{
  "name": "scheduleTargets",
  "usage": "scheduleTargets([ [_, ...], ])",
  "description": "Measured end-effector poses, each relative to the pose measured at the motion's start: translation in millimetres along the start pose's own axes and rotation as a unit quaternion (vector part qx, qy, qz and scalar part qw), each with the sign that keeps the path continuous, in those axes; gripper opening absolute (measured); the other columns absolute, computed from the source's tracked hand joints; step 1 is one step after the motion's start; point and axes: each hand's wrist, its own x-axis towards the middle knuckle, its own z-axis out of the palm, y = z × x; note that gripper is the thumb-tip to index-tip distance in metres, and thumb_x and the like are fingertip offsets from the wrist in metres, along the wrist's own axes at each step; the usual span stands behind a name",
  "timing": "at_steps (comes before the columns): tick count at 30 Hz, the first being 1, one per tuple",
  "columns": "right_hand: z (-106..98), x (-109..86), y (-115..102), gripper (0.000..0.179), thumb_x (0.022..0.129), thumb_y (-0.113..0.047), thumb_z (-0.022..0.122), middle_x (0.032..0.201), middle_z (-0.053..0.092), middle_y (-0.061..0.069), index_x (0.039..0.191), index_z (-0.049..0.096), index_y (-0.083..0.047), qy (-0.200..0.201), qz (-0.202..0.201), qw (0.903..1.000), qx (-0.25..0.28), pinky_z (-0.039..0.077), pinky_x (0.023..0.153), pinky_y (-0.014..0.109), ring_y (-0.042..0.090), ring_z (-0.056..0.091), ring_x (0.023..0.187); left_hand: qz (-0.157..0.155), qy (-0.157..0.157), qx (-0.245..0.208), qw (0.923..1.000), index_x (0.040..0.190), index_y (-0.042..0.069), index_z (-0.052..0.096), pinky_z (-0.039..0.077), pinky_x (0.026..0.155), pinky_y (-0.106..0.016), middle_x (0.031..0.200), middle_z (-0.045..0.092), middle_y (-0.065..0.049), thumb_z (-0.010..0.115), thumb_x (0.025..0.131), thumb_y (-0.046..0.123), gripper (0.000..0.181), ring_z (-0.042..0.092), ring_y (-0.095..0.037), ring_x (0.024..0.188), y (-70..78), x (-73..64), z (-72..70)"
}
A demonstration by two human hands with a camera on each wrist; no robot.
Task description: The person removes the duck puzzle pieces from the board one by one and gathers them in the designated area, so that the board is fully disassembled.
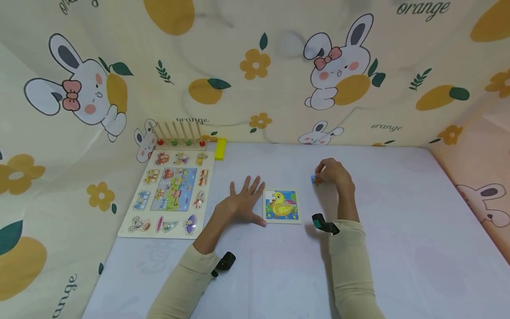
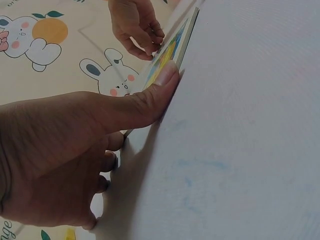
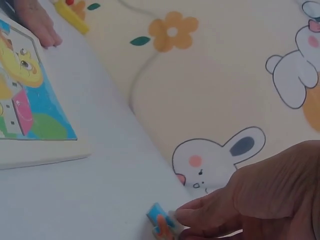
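Big pic board (image 1: 153, 214) far L, peg rack (image 1: 181, 145) at its back edge, yellow block (image 1: 220, 149) next to rack. L hand (image 1: 243, 203) fingers spread wide, nothing held, thumb at near-L corner of duck puzzle (image 1: 282, 206), mid-table. R hand (image 1: 334, 172) pinches blue/orange pc (image 3: 161, 220), R of puzzle. Table (image 1: 410, 199) runs wide to R edge; back edge meets fabric wall (image 1: 279, 102).
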Motion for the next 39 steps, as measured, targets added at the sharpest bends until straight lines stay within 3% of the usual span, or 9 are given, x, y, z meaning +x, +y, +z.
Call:
scheduleTargets([
  [5, -6.4, -7.7, -5.3, 0.027, 0.101, -0.012, 0.061, 0.132, 0.062, 0.031, 0.121, 0.066, 0.006, 0.019, -0.019, 0.9995, -0.017, 0.050, 0.084, 0.047, 0.036, 0.057, 0.102, -0.003, -0.003, -0.003, 1.0000, 0.170, 0.016, 0.002, -0.002, 0.126, -0.075, 0.178, -0.014, -0.008, 0.079, 0.083, 0.065, 0.126, -0.016, -0.035, 0.165, 0.8, 0.5, -0.3],
  [10, -10.3, -12.8, -12.5, 0.029, 0.100, -0.014, 0.066, 0.123, 0.066, 0.031, 0.122, 0.065, 0.005, 0.018, -0.056, 0.9982, -0.006, 0.052, 0.080, 0.044, 0.038, 0.063, 0.101, -0.003, -0.006, 0.003, 1.0000, 0.170, 0.016, 0.001, -0.002, 0.126, -0.075, 0.178, -0.015, -0.008, 0.078, 0.083, 0.066, 0.126, -0.016, -0.035, 0.165, 0.6, 1.1, 0.3],
  [16, -8.9, -17.4, -25.8, 0.031, 0.100, -0.014, 0.068, 0.116, 0.068, 0.029, 0.124, 0.065, 0.005, 0.015, -0.124, 0.9920, 0.019, 0.053, 0.087, 0.049, 0.040, 0.067, 0.103, -0.005, -0.006, 0.002, 1.0000, 0.170, 0.016, 0.001, -0.003, 0.126, -0.075, 0.177, -0.015, -0.007, 0.078, 0.084, 0.066, 0.126, -0.017, -0.034, 0.165, 1.2, 0.5, -1.1],
  [22, -1.0, -19.8, -41.6, 0.031, 0.098, -0.014, 0.071, 0.111, 0.069, 0.025, 0.124, 0.065, 0.003, -0.043, -0.160, 0.9863, 0.000, 0.052, 0.076, 0.037, 0.032, 0.067, 0.088, -0.002, -0.013, 0.003, 0.9999, 0.170, 0.016, -0.001, -0.003, 0.125, -0.075, 0.177, -0.018, -0.007, 0.076, 0.084, 0.067, 0.126, -0.018, -0.034, 0.164, -0.5, 1.4, 0.5],
  [28, 10.8, -17.8, -53.6, 0.030, 0.097, -0.015, 0.074, 0.113, 0.070, 0.023, 0.123, 0.069, -0.001, -0.081, -0.196, 0.9758, -0.052, 0.055, 0.080, 0.038, 0.032, 0.065, 0.098, -0.006, -0.017, 0.012, 0.9998, 0.170, 0.017, -0.001, -0.001, 0.126, -0.075, 0.177, -0.018, -0.007, 0.075, 0.084, 0.069, 0.126, -0.018, -0.035, 0.164, -0.1, 3.0, -0.1],
  [35, 21.0, -15.4, -65.4, 0.023, 0.095, -0.005, 0.073, 0.099, 0.070, 0.015, 0.118, 0.070, -0.002, -0.127, -0.260, 0.9556, -0.053, 0.051, 0.076, 0.031, 0.025, 0.062, 0.089, -0.008, -0.024, 0.012, 0.9996, 0.170, 0.017, -0.002, 0.000, 0.126, -0.074, 0.177, -0.018, -0.007, 0.073, 0.085, 0.070, 0.125, -0.017, -0.034, 0.165, -0.9, 4.5, -1.4],
  [39, 28.4, -16.2, -72.4, 0.025, 0.094, -0.003, 0.074, 0.097, 0.069, 0.012, 0.118, 0.071, -0.007, -0.160, -0.265, 0.9471, -0.084, 0.050, 0.076, 0.029, 0.022, 0.060, 0.088, -0.003, -0.020, 0.011, 0.9997, 0.170, 0.016, -0.002, 0.000, 0.126, -0.075, 0.177, -0.016, -0.007, 0.070, 0.088, 0.070, 0.122, -0.016, -0.034, 0.165, -1.1, 3.6, -1.9],
])
